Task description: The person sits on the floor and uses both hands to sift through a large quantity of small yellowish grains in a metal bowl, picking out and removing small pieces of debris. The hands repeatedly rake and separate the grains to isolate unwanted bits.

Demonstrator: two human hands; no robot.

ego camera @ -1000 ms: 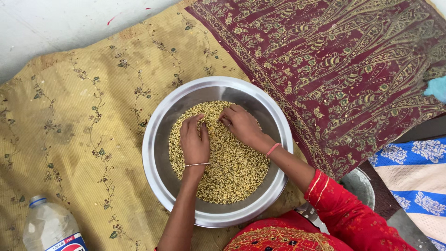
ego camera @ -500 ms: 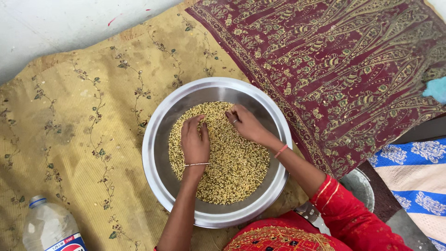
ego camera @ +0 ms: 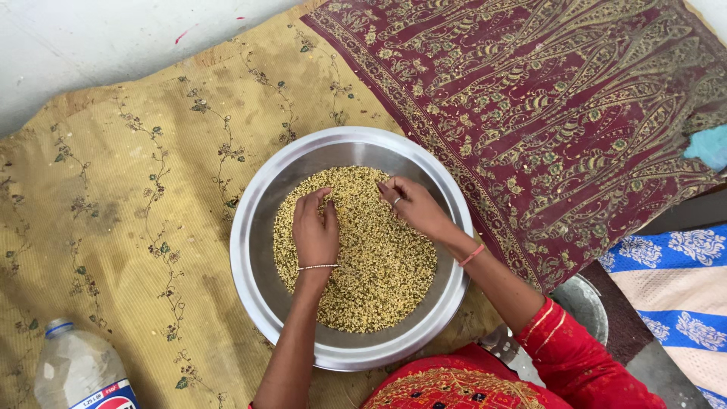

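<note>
Two hands (ego camera: pixel 316 235) (ego camera: pixel 415 207) in grain (ego camera: pixel 371 265)

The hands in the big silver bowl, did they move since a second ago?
The right hand slid a little to the right and away from the left hand, fingertips pinched over the split lentils. The left hand stayed flat on the lentils. The steel bowl, the cloths and the plastic bottle hardly shifted.
</note>
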